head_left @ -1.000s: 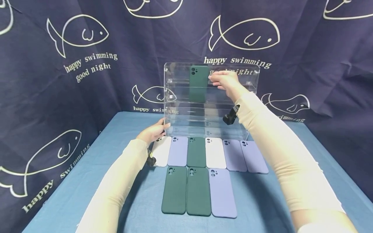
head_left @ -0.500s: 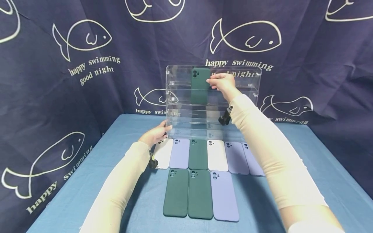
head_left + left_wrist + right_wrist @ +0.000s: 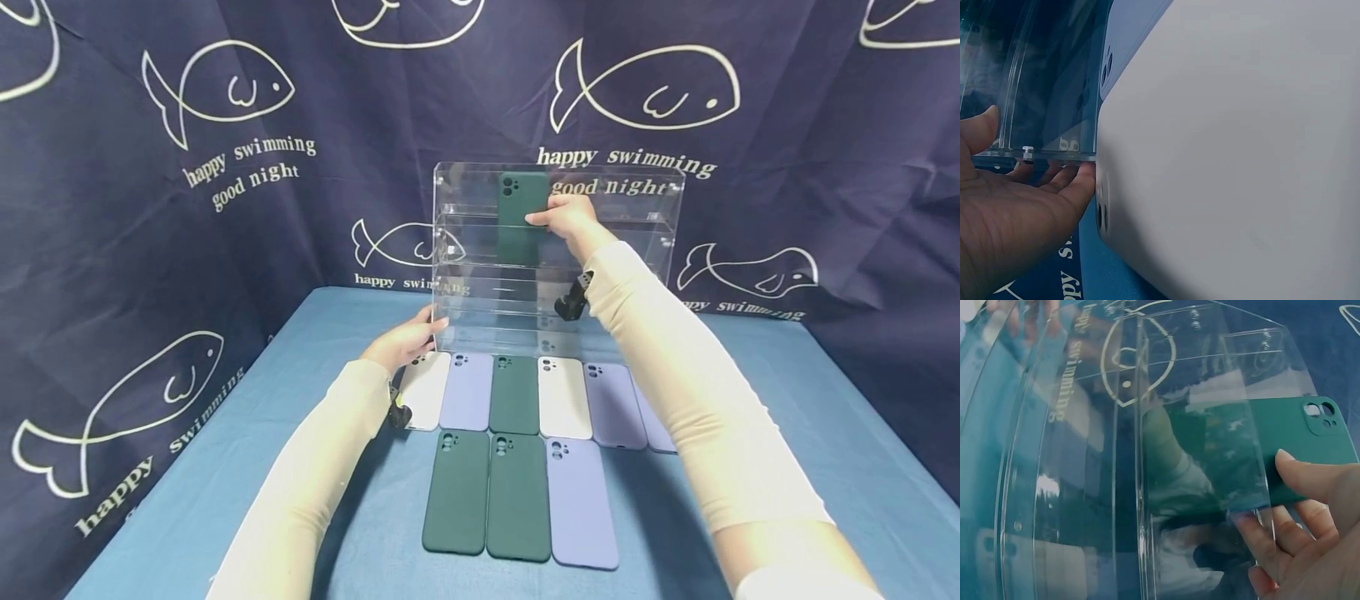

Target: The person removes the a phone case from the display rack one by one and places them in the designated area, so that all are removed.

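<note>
A clear acrylic display rack [image 3: 480,287] with tiered shelves stands upright at the back of the table. In its upper tier, left of the middle, stands a dark green phone case [image 3: 517,200] with a camera cutout at its top corner. My right hand [image 3: 572,223] pinches this case by its right edge; in the right wrist view the thumb lies on the green face and the fingers bend around the edge, partly behind clear plastic. Low on the rack's left side panel, my left hand [image 3: 401,342] grips it, thumb inside and fingers outside in the left wrist view.
Before the rack lies a row of phone cases, including a white case [image 3: 564,400], a purple case [image 3: 468,392] and a green case [image 3: 513,396]. Nearer are two green cases [image 3: 455,496] and a purple one [image 3: 583,504]. A dark fish-print curtain [image 3: 480,100] hangs behind.
My right hand has shifted left and slightly down, its thumb now over the front of the green case. The case stays in the upper tier. My left hand keeps its hold on the rack.
</note>
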`<state>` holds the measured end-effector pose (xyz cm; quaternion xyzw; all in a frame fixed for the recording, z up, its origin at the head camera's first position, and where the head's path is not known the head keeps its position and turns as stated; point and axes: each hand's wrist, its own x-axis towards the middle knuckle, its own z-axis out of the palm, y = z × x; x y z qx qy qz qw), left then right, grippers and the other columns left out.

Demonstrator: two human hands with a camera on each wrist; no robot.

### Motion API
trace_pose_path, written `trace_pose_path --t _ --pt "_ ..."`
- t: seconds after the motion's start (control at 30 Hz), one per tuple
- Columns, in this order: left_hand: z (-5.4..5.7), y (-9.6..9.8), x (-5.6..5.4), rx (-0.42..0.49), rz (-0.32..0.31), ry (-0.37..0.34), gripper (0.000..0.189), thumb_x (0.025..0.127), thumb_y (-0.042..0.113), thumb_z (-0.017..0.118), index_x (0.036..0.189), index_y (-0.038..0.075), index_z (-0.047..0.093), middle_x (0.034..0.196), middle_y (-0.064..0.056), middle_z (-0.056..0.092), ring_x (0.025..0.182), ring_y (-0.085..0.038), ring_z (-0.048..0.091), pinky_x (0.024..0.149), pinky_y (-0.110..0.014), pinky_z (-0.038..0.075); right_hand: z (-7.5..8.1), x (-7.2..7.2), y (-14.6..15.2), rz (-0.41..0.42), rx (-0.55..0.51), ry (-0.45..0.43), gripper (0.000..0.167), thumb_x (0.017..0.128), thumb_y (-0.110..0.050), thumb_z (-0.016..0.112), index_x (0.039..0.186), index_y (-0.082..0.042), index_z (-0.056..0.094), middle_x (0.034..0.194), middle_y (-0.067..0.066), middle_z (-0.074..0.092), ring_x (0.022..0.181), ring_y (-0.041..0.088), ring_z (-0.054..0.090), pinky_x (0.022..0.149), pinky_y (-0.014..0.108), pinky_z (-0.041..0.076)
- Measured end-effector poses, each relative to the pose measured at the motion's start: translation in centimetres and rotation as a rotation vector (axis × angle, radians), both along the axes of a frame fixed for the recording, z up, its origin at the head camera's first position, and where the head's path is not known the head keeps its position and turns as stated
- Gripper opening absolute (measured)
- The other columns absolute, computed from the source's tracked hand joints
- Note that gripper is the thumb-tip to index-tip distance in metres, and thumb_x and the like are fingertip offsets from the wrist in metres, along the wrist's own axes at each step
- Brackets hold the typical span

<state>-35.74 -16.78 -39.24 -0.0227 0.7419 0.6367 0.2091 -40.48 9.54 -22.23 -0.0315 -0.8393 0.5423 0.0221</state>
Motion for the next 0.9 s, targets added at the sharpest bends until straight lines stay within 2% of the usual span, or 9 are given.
trace_pose_path --t 0.03,0.1,0.2,0.27,0.33,0.47,0.57,0.73,0.9 --pt "0.1 0.0 0.0 0.003 -0.001 -0.002 0.069 0.105 0.024 0.042 0.157 0.023 -0.003 0.164 -0.005 -0.003 0.152 -0.021 0.005 0.128 -0.039 0.015 0.1 0.0 0.1 0.015 -0.005 -0.01 0.038 0.086 -0.015 0.074 0.122 -0.006 0.065 0.111 -0.003 0.061 0.095 0.016 0.057 0.108 0.03 0.046" --pt "0.1 0.1 -0.1 0.008 0.005 -0.004 0.069 0.105 0.023 0.042 0.157 0.023 -0.003 0.164 -0.005 -0.003 0.152 -0.021 0.005 0.128 -0.039 0.015 0.3 0.0 0.3 0.056 -0.024 -0.021 0.023 0.089 -0.014 0.072 0.109 -0.006 0.067 0.102 -0.005 0.06 0.097 0.018 0.057 0.11 0.031 0.044" --pt "0.3 0.1 -0.1 0.012 0.009 -0.005 0.069 0.105 0.022 0.042 0.157 0.023 -0.003 0.164 -0.005 -0.004 0.152 -0.021 0.005 0.128 -0.039 0.015 0.7 -0.1 0.7 0.12 -0.069 -0.051 0.014 0.092 -0.013 0.068 0.104 -0.008 0.064 0.1 -0.007 0.06 0.105 0.02 0.058 0.116 0.031 0.039" --pt "0.3 0.2 -0.1 0.017 0.009 -0.007 0.069 0.105 0.022 0.042 0.157 0.023 -0.003 0.164 -0.005 -0.005 0.152 -0.021 0.004 0.128 -0.039 0.014 0.8 -0.2 1.1 0.147 -0.096 -0.066 0.009 0.093 -0.014 0.066 0.1 -0.011 0.063 0.087 -0.012 0.059 0.107 0.019 0.058 0.119 0.033 0.035" --pt "0.3 0.2 0.0 0.016 0.01 -0.011 0.069 0.105 0.022 0.042 0.157 0.023 -0.002 0.164 -0.005 -0.005 0.152 -0.021 0.004 0.128 -0.039 0.015 0.9 -0.2 1.4 0.173 -0.122 -0.09 0.018 0.094 -0.015 0.065 0.111 -0.013 0.062 0.086 -0.014 0.063 0.117 0.021 0.057 0.124 0.034 0.027" --pt "0.1 0.2 0.0 0.009 0.01 -0.012 0.068 0.105 0.022 0.042 0.157 0.023 -0.002 0.164 -0.005 -0.005 0.152 -0.021 0.004 0.128 -0.039 0.015 1.1 -0.4 1.9 0.231 -0.174 -0.115 0.012 0.096 -0.015 0.061 0.108 -0.016 0.059 0.071 -0.018 0.064 0.127 0.022 0.053 0.126 0.032 0.018" --pt "0.0 0.1 -0.1 -0.007 0.013 -0.007 0.068 0.105 0.023 0.042 0.157 0.024 -0.002 0.164 -0.005 -0.003 0.151 -0.021 0.005 0.128 -0.039 0.017 1.3 -0.4 2.3 0.25 -0.21 -0.12 0.008 0.097 -0.014 0.059 0.104 -0.018 0.057 0.068 -0.017 0.066 0.115 0.018 0.058 0.124 0.032 0.021" --pt "-0.1 0.2 -0.2 -0.015 0.007 -0.006 0.069 0.105 0.024 0.042 0.157 0.024 -0.003 0.164 -0.006 -0.004 0.151 -0.022 0.005 0.127 -0.04 0.017 1.8 -0.1 2.7 0.196 -0.286 -0.125 0.006 0.095 -0.014 0.062 0.096 -0.019 0.058 0.066 -0.013 0.067 0.08 0.008 0.061 0.118 0.03 0.03" --pt "-0.1 0.1 -0.3 -0.012 0.0 -0.012 0.069 0.105 0.024 0.042 0.157 0.024 -0.004 0.164 -0.005 -0.005 0.151 -0.021 0.005 0.128 -0.039 0.016 2.4 0.3 3.0 0.188 -0.348 -0.103 0.008 0.095 -0.012 0.062 0.097 -0.018 0.058 0.067 -0.011 0.066 0.07 0.006 0.061 0.102 0.029 0.043"
